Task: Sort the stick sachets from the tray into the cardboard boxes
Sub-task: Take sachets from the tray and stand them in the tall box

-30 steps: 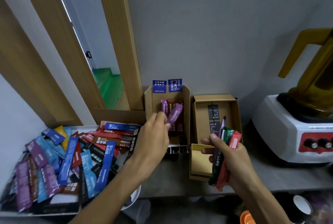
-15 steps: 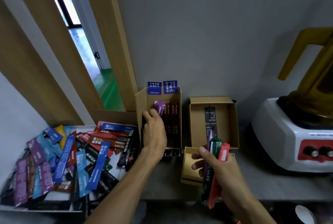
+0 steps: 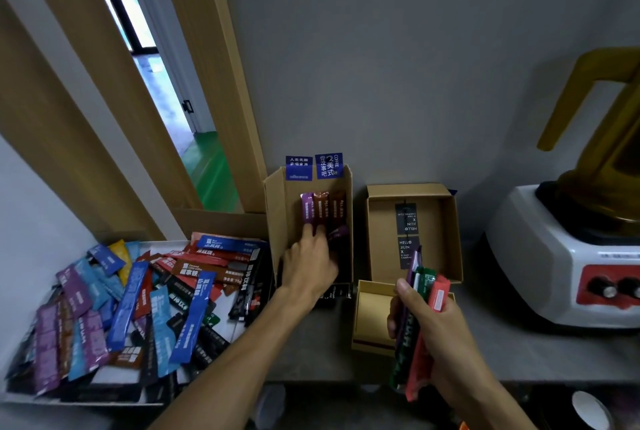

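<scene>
Stick sachets (image 3: 424, 287) (purple, green, red) gripped by right hand (image 3: 437, 343); left hand (image 3: 308, 270), fingers straight, touches purple sachet (image 3: 307, 209) in cardboard box (image 3: 277, 208).

Left hand (image 3: 308, 267) has laid purple sachet (image 3: 307, 208) into box (image 3: 277, 208).

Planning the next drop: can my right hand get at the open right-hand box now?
Probably yes. The right hand, gripping a bundle of sachets, is just in front of the open box; its top is uncovered, and only a low yellow box lies between.
</scene>
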